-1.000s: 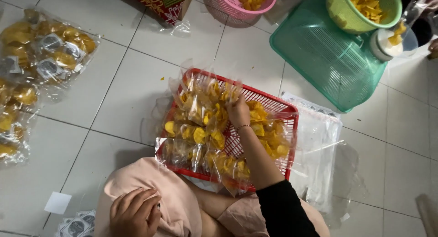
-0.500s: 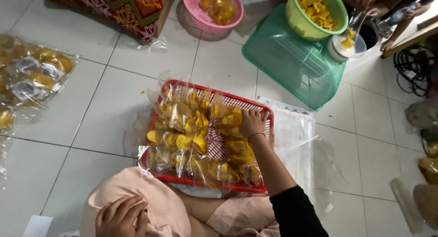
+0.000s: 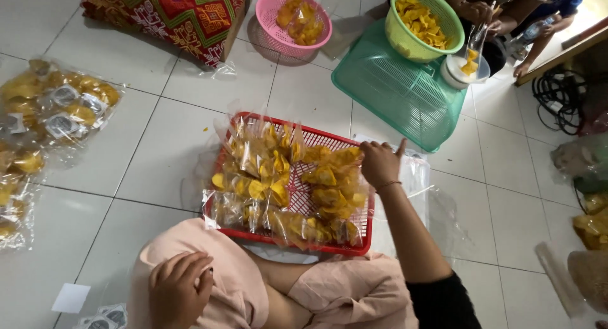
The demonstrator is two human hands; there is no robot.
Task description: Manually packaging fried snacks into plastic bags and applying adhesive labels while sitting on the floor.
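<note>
A red plastic basket (image 3: 345, 141) sits on the tiled floor in front of my knees, filled with several clear bags of yellow chips (image 3: 272, 177). My right hand (image 3: 380, 164) lies on the bags at the basket's far right side, fingers curled around the top of one bag, index finger sticking up. My left hand (image 3: 180, 291) rests on my left knee on the pink cloth, fingers loosely apart, holding nothing.
Sealed chip bags (image 3: 44, 113) are piled at the left. Beyond the basket are a pink basket (image 3: 294, 18), a patterned red box (image 3: 164, 15), a teal tray (image 3: 399, 91) and a green bowl of chips (image 3: 421, 22). Another person's hands (image 3: 481, 12) fill a bag over a scale. Empty clear bags (image 3: 415, 177) lie to the right.
My right hand has moved from the middle of the bags to the basket's far right side. The view has shifted toward the bowl and the other person. My left hand stays on my knee.
</note>
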